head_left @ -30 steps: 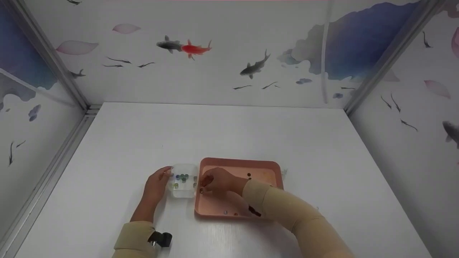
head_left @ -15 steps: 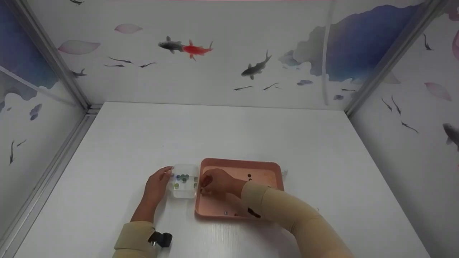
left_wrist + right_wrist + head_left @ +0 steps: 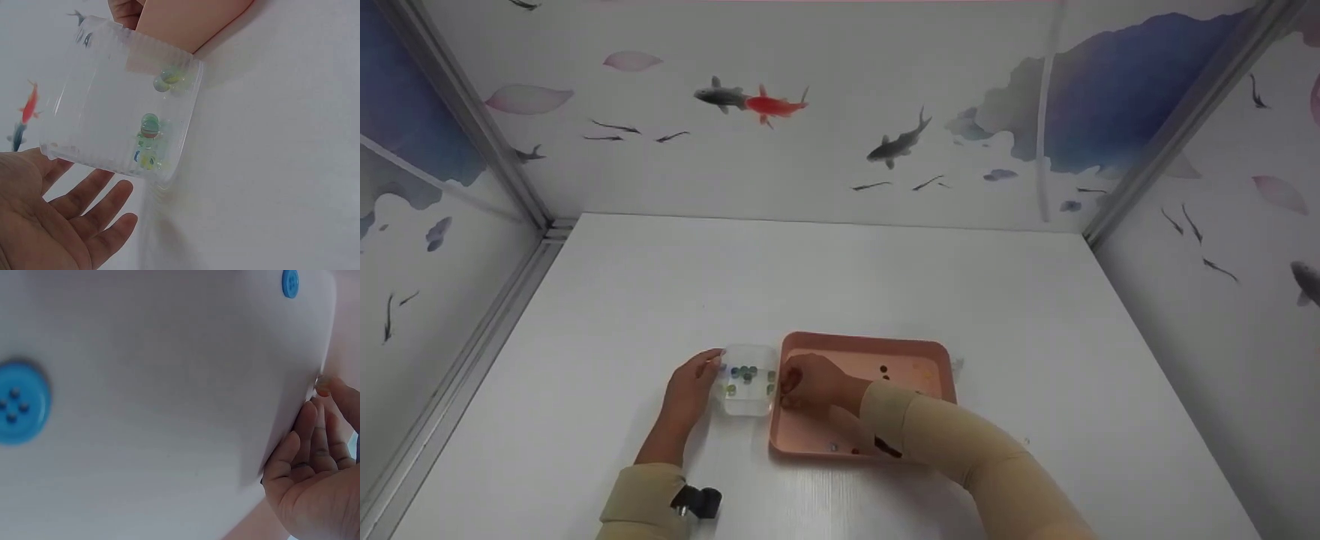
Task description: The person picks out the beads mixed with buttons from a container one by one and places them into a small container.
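Note:
My left hand (image 3: 691, 386) holds a clear plastic container (image 3: 748, 405) by its left rim. In the left wrist view the thumb and index finger reach the rim, while the other fingers lie relaxed beside the wall. Several green, blue and yellowish glass marbles (image 3: 150, 125) lie in it. Inside the salmon-pink tray (image 3: 870, 343), my right hand (image 3: 817, 382) is down at the left wall with curled fingers. The right wrist view has its thumb (image 3: 337, 395) close to the fingertips, at a small glassy glint, seemingly a marble, mostly hidden.
Blue four-hole buttons (image 3: 16, 404) lie on the tray floor near my right wrist. Dark small pieces (image 3: 884, 369) sit at the tray's back, and a grey one (image 3: 833, 447) near its front wall. Printed walls enclose the white table (image 3: 825, 277).
A small piece visible by the tray's left wall a second ago is now covered by my right fingertips, which have closed in there. The left hand and container stay in place.

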`<state>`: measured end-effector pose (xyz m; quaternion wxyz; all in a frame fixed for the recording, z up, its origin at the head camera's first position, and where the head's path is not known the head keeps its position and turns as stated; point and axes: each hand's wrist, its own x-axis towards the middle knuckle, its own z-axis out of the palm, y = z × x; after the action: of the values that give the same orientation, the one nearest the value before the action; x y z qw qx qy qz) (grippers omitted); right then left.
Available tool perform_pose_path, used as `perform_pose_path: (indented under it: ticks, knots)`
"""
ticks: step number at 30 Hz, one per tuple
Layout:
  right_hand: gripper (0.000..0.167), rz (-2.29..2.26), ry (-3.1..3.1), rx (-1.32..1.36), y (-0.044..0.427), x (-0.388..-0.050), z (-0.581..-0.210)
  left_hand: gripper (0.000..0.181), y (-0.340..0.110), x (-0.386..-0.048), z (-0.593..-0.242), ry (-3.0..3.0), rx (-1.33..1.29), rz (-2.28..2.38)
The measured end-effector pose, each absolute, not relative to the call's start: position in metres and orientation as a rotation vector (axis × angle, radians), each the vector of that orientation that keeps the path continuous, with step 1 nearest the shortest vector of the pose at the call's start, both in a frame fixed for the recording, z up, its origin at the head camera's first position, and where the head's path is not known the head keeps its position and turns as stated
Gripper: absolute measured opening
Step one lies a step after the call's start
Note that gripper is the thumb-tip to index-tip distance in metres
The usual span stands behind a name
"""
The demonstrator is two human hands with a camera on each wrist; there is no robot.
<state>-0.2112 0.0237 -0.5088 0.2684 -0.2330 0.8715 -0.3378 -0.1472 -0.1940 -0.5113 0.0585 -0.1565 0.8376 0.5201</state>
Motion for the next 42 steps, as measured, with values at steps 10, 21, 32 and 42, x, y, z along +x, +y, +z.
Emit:
perform_pose_path:
  ticks: [10,21,32,42]
  knots:
    - [0.015,-0.918,2.344,-0.587,0.022,-0.212,-0.509,0.045,-0.194,-0.146,-0.509,2.569,-0.453,1.547]
    - [0.014,-0.909,2.338,-0.566,0.023,-0.214,-0.509,0.046,-0.194,-0.147,-0.51,2.57,-0.461,1.515]
    - [0.018,-1.089,2.255,-0.483,0.032,-0.222,-0.507,0.044,-0.194,-0.148,-0.511,2.57,-0.472,1.517]
    - [0.013,-1.219,2.221,-0.452,0.04,-0.228,-0.5,0.044,-0.195,-0.147,-0.512,2.555,-0.457,1.556]
